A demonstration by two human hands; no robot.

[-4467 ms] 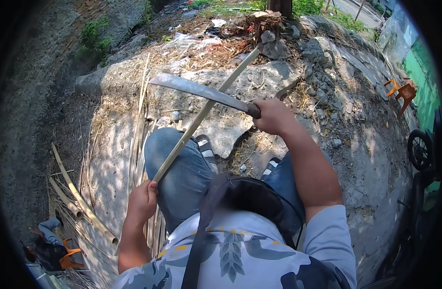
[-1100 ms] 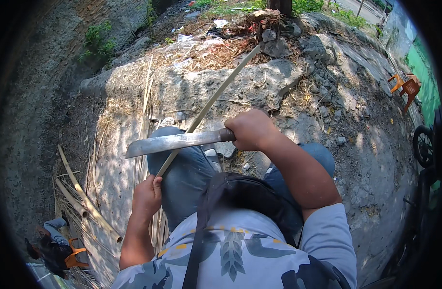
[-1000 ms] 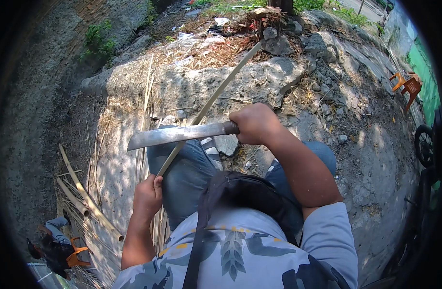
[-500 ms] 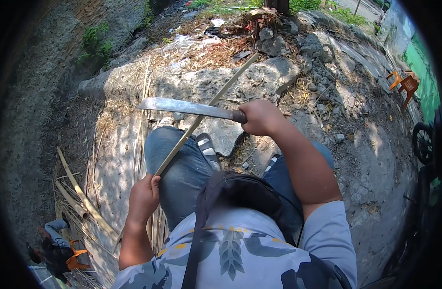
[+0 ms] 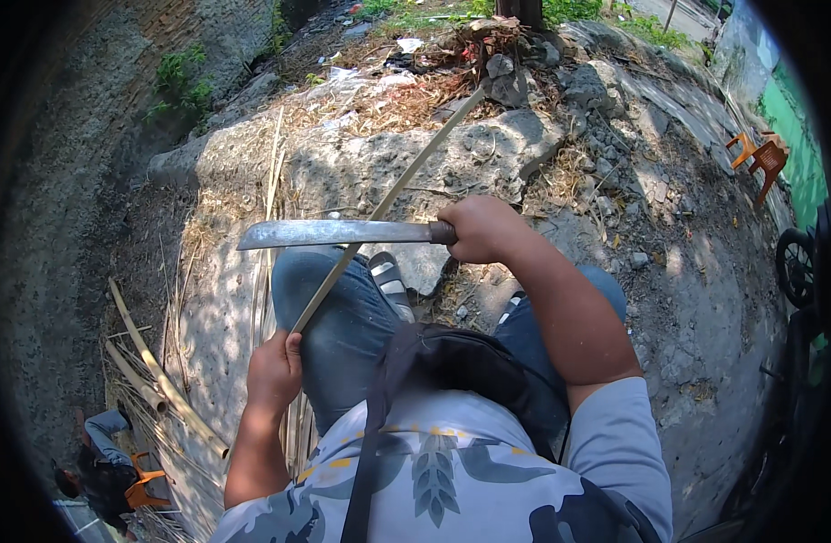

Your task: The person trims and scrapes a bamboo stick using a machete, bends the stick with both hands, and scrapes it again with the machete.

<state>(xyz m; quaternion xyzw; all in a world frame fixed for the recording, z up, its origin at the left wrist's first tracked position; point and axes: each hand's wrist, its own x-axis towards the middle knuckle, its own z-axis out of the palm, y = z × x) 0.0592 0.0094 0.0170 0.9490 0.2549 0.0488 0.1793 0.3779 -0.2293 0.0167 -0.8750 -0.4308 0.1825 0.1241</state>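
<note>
At the far left, low in the view, a person in a grey sleeve [image 5: 103, 425] is crouching beside an orange stool [image 5: 142, 481], and split bamboo lengths [image 5: 153, 366] are lying in a loose heap along the edge of the dusty ground just right of them. The left hand [image 5: 272, 373] is wrapping its grip firmly around the lower end of a long bamboo strip [image 5: 393, 195], which is running up and to the right from beside the left knee, over the jeans [image 5: 343, 326], to a cracked concrete slab [image 5: 488, 154] near the top. The machete [image 5: 334, 233] is lying almost level across the strip, its blade pointing left and touching or just above the strip where they cross; I cannot tell which. The right hand [image 5: 481, 228] is clenching its grip tight around the machete's dark handle. White scraps of litter [image 5: 406, 43] are lying among dry leaves at the top. To the right, bare rubble-strewn ground is opening out toward two orange chairs [image 5: 759, 156], a green wall [image 5: 791, 136] and a dark wheel [image 5: 796, 264] at the edge.
</note>
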